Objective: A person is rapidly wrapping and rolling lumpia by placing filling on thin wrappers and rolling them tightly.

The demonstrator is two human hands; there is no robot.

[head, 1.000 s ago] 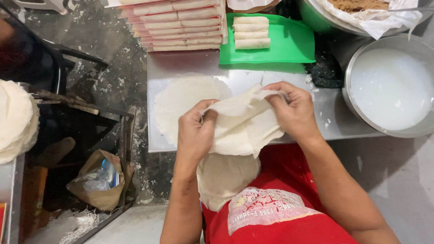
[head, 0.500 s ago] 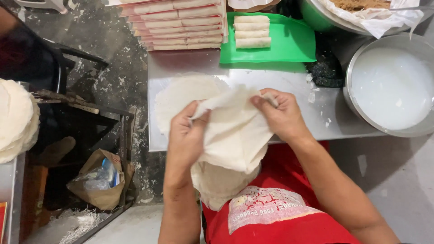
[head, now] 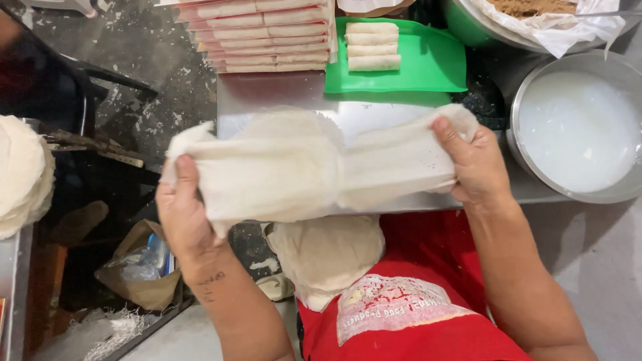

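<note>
My left hand (head: 182,215) and my right hand (head: 473,159) each grip an end of thin pale wrapper sheets (head: 314,170), stretched wide between them above the steel work surface (head: 281,93). A round wrapper (head: 287,124) lies flat on that surface behind the stretched sheets. A stack of round wrappers (head: 328,257) rests on my lap against my red apron (head: 414,314). Three rolled spring rolls (head: 372,47) sit on a green tray (head: 428,67) further back.
Stacked flat packs (head: 261,33) lie at the back left of the surface. A steel bowl of white liquid (head: 578,130) stands at the right, a lined basin of brown filling (head: 535,13) behind it. More round wrappers (head: 20,174) are piled at far left. A brown bag (head: 137,267) sits below.
My hands have pulled apart, left hand moving left and right hand right, so the bunched wrappers are now stretched out wide between them.
</note>
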